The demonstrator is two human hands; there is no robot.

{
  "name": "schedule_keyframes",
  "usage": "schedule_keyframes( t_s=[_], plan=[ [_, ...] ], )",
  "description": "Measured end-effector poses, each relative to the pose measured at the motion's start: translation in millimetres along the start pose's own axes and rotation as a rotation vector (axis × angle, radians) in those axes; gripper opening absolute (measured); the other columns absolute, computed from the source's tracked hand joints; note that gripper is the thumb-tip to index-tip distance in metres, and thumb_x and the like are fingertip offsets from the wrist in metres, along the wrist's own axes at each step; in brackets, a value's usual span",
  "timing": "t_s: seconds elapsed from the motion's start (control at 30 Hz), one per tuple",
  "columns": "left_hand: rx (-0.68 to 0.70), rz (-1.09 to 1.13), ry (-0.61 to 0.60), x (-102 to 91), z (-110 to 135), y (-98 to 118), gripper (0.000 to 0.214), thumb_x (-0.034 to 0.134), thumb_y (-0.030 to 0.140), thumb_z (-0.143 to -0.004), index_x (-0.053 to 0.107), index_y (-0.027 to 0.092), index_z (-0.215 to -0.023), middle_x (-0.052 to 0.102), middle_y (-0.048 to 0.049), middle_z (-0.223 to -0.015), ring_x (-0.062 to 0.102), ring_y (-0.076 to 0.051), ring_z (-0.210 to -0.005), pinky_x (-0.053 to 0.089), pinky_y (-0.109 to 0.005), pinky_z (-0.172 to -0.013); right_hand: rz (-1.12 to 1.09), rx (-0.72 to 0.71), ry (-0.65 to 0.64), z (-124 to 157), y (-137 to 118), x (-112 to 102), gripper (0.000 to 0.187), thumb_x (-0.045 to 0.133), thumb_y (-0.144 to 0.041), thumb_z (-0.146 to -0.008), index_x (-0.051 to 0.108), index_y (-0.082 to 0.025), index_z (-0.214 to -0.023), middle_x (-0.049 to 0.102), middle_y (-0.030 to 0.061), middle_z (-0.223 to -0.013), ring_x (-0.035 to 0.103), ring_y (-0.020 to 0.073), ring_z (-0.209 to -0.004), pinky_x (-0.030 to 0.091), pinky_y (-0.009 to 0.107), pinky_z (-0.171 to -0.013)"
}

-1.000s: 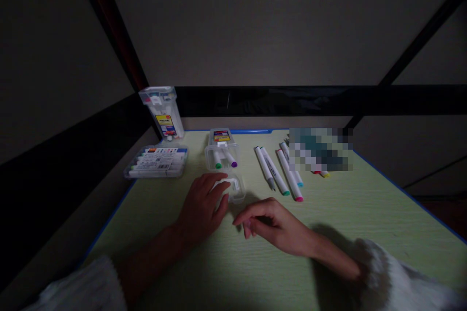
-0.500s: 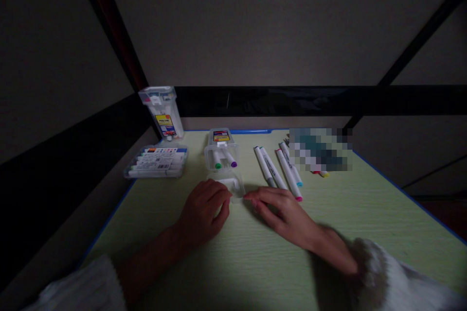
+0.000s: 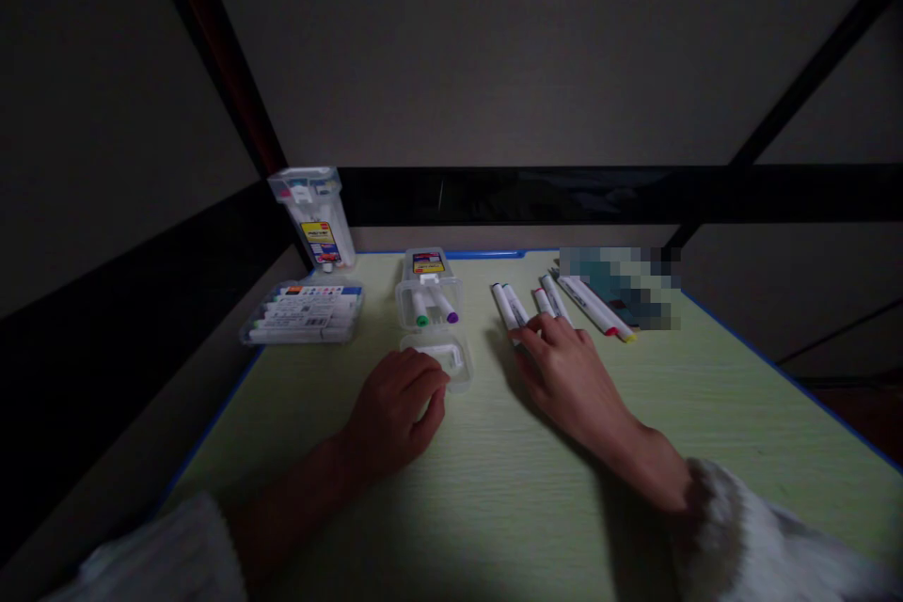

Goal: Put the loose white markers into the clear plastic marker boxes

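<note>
My left hand [image 3: 399, 404] rests on the green table [image 3: 494, 489], fingers curled, fingertips against the clear lid [image 3: 444, 359] of an open marker box [image 3: 428, 292] that holds a green-tipped and a purple-tipped marker. My right hand [image 3: 571, 376] lies over a row of loose white markers [image 3: 526, 306], its fingers stretched flat on top of them. I cannot see a marker gripped in it.
A flat clear case of markers [image 3: 303, 312] lies at the left. A tall clear marker box [image 3: 314, 216] stands at the back left corner. More markers [image 3: 596, 306] and a blurred patch sit at the back right. A dark rail runs behind the table.
My right hand has moved from the table's middle, past the lid, forward and right onto the loose markers. My left hand has stayed by the lid, curling a little.
</note>
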State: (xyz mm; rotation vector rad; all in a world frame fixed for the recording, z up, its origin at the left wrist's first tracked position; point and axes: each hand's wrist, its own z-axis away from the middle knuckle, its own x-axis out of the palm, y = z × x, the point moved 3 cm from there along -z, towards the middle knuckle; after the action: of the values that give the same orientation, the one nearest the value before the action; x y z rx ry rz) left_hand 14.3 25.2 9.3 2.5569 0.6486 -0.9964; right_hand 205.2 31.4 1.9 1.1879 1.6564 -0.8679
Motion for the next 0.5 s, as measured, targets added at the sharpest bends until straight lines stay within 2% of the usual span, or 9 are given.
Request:
schedule_keyframes(
  t_s=[0.23,0.5],
  plan=[
    [0.009,0.002,0.003,0.8,1.4,0.3,0.013,0.046,0.007,-0.079,0.056,0.014,-0.076,0.059,-0.0039,-0.072,0.052,-0.014,-0.066,0.043,-0.028,-0.063,0.162,0.066,-0.013,1.6,8.7,6.3,0.022,0.043,-0.022,-0.082,0.056,-0.014,-0.099,0.056,0.0139,-0.098,0.051,0.0265,-0.085,0.033,0.034,-0.063],
    [0.021,0.005,-0.001,1.4,2.5,-0.1,0.012,0.046,0.007,-0.079,0.056,0.013,-0.076,0.059,-0.0044,-0.072,0.051,-0.015,-0.067,0.043,-0.029,-0.063,0.153,0.109,-0.099,1.5,10.3,9.4,0.023,0.043,-0.025,-0.084,0.054,-0.014,-0.101,0.056,0.0137,-0.099,0.053,0.0267,-0.086,0.034,0.034,-0.063]
  ],
)
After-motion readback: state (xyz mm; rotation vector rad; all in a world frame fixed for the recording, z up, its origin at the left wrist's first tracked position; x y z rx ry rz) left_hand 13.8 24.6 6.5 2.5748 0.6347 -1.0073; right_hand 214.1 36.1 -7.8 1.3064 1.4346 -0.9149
